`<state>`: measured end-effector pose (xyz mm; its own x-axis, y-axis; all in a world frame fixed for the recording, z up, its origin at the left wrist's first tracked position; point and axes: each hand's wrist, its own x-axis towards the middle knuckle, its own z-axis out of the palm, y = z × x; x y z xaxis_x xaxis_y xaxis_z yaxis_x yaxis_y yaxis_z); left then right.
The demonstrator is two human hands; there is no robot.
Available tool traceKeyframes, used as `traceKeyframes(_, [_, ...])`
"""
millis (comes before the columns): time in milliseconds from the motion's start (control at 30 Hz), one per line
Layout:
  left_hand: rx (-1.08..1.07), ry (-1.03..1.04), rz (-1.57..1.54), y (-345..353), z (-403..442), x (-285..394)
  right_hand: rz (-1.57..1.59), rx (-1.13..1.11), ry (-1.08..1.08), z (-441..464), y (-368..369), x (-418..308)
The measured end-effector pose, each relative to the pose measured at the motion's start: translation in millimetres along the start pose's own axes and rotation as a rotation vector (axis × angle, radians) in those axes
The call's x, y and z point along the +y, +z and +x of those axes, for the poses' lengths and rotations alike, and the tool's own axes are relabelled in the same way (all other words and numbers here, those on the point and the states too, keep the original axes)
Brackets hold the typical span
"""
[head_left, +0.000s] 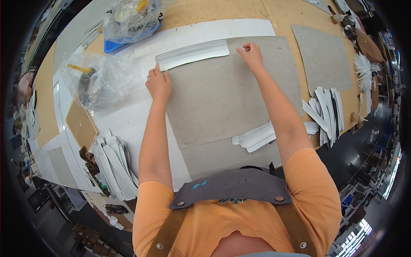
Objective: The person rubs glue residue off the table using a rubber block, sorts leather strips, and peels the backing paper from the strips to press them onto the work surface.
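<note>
A curved stack of pale, silvery-white strips (192, 54) lies along the far side of a large grey sheet (231, 94). At the stack's left end is my left hand (159, 85), its index finger and thumb spread by the corner and the other fingers curled. The index fingertip seems to touch the strip's end. My right hand (251, 55) is over the grey sheet, to the right of the stack and apart from it. Its thumb and index finger are pinched together; whatever may be between them is too small to make out.
More white strips lie by my right forearm (257, 137), at the right edge (329, 113) and at lower left (112, 165). Another grey sheet (323, 60) is at right. Clear plastic bags (102, 81) and a blue tray (112, 46) sit at upper left.
</note>
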<state>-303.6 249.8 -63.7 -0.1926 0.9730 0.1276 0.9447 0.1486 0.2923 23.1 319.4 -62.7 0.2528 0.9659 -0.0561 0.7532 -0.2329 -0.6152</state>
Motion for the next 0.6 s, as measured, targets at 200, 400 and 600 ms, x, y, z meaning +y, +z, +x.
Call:
traceKeyframes(200, [0.029, 0.124, -0.340, -33, -42, 4, -0.033, -0.717, -0.167, -103, -106, 28])
traceKeyframes(400, [-0.392, 0.321, -0.618, -40, -161, 73, -0.318, -0.841, -0.525, -214, -129, 62])
traceKeyframes(600, [-0.567, 0.414, -0.644, -29, -218, 120, -0.435, -0.734, -0.562, -218, -112, 75])
